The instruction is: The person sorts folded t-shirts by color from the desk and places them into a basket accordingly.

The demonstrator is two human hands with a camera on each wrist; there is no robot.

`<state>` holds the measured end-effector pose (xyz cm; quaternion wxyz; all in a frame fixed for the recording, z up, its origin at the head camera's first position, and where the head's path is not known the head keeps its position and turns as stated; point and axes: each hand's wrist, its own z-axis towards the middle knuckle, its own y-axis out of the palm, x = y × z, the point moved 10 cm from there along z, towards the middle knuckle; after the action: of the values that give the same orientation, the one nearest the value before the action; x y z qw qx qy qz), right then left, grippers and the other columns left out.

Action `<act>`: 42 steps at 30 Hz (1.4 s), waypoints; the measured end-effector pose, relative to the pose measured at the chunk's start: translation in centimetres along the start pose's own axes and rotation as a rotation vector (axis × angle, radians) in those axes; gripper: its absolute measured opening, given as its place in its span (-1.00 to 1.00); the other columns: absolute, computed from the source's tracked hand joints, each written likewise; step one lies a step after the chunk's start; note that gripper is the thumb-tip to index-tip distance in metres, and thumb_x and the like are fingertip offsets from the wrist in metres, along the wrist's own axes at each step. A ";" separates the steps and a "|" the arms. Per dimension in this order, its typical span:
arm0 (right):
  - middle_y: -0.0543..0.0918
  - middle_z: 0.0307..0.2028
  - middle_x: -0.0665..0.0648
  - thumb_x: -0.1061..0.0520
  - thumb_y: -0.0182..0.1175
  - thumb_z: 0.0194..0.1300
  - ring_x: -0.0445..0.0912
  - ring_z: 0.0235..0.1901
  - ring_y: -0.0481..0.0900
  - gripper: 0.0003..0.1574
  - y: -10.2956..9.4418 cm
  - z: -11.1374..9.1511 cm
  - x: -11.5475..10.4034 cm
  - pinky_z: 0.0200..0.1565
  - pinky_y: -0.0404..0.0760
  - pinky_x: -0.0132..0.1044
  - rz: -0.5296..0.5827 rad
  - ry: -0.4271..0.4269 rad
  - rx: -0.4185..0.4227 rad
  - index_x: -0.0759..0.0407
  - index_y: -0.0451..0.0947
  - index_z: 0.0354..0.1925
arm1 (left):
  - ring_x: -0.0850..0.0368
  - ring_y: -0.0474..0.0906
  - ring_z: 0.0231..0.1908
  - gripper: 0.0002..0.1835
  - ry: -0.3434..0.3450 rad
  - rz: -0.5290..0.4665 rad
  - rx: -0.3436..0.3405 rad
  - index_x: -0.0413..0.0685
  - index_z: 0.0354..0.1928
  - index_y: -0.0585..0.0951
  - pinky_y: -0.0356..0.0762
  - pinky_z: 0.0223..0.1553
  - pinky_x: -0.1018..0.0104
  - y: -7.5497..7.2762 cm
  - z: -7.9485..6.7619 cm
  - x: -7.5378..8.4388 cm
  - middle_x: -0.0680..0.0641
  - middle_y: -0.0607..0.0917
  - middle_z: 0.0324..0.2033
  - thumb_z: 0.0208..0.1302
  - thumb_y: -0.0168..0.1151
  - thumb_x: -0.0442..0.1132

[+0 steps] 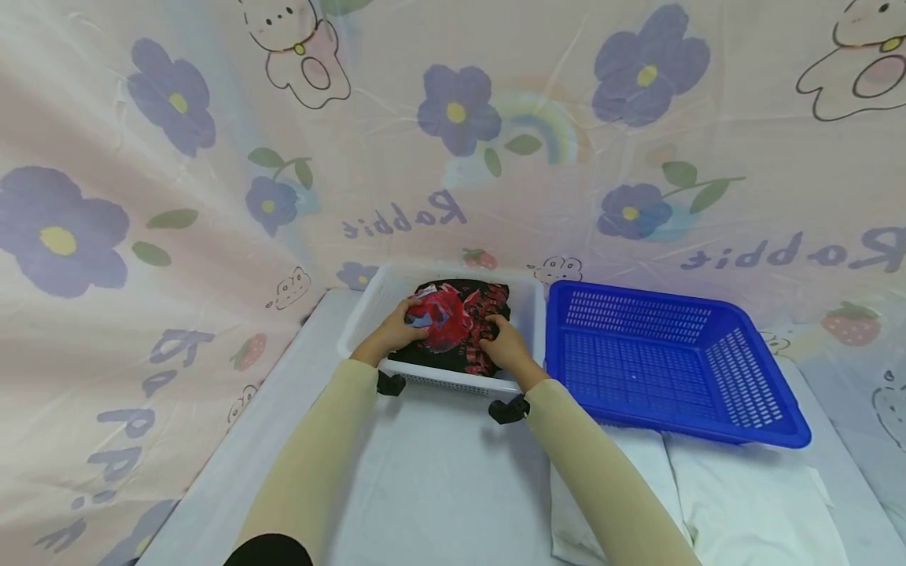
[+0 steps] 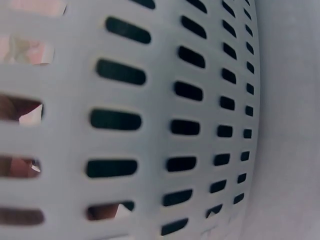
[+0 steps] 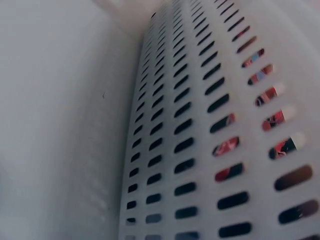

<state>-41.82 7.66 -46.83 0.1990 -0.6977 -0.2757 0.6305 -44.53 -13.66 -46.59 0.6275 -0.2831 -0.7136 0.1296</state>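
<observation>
A folded black garment (image 1: 453, 358) with a large red-and-blue picture and red lettering lies in the white perforated basket (image 1: 524, 303). My left hand (image 1: 392, 328) grips its left side, thumb across the printed front. On the opposite side my right hand (image 1: 511, 350) holds the garment's right edge, its thumb also over the print. Both wrists cross the basket's near rim. In the left wrist view, the basket wall (image 2: 155, 100) fills most of the frame, with bits of fingers behind the slots. Red and black cloth shows through the basket wall (image 3: 200, 110) in the right wrist view.
Right beside the white basket stands a blue perforated basket (image 1: 637, 377). Folded white cloths (image 1: 750, 495) lie in front of it, partly under my right forearm. A white sheet (image 1: 439, 472) covers the table. A flower-printed curtain (image 1: 396, 181) hangs behind and at the left.
</observation>
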 end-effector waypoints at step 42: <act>0.58 0.12 0.21 0.01 0.27 0.21 0.20 0.02 0.60 -0.38 -8.4 -11.6 -5.2 -0.11 0.63 0.02 0.024 -0.308 0.156 -0.08 0.42 0.24 | -0.24 0.39 0.22 -0.30 0.323 -0.014 0.214 -0.05 0.39 0.24 0.53 0.04 -0.05 -2.8 -11.4 8.2 -0.19 0.34 0.26 0.24 0.29 -0.23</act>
<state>-31.78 11.60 -36.10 0.2003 -0.5785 -0.2446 0.7519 -34.57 -13.17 -36.29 0.7614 -0.2270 -0.5875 0.1534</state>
